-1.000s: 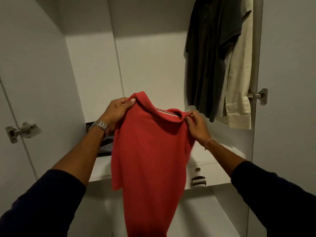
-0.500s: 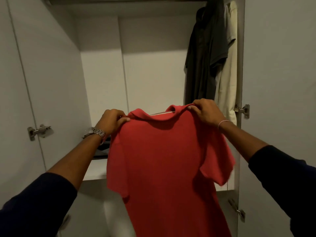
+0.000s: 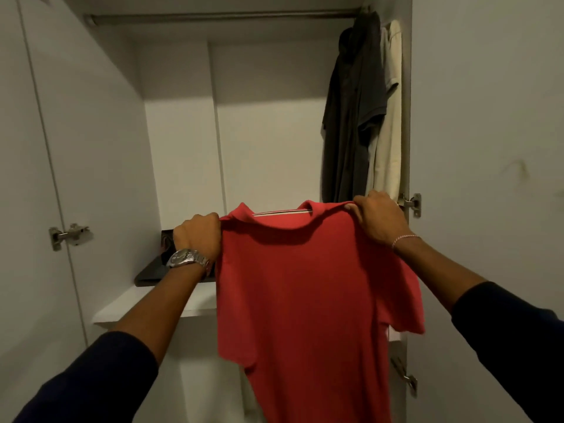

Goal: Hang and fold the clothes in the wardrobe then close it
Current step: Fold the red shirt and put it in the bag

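White panels line the open wardrobe (image 3: 183, 141) ahead of me, with a metal hanging rail (image 3: 213, 18) running across its top. Both of my hands hold up a red short-sleeved polo shirt (image 3: 305, 300) in front of the wardrobe, well below that rail. My left hand (image 3: 198, 236) is clenched around the shirt's left shoulder, fingers curled into the cloth, with a silver metal wristwatch (image 3: 187, 258) on the wrist. My right hand (image 3: 377, 219) grips the right shoulder, its fingers closed over the fabric next to the collar, with a thin pale bracelet (image 3: 404, 239) at the wrist. The shirt hangs spread between the 2 hands, collar uppermost, its lower part dropping out of view.

At the right end of the rail hang a dark grey shirt (image 3: 351, 117) and, just beside it against the wardrobe's right side, a cream garment (image 3: 389, 132). Below the rail, on the white shelf (image 3: 122, 306) behind my left wrist, lies a flat dark object (image 3: 149, 274), partly hidden. Metal hinges (image 3: 68, 235) show on the open doors at both sides.
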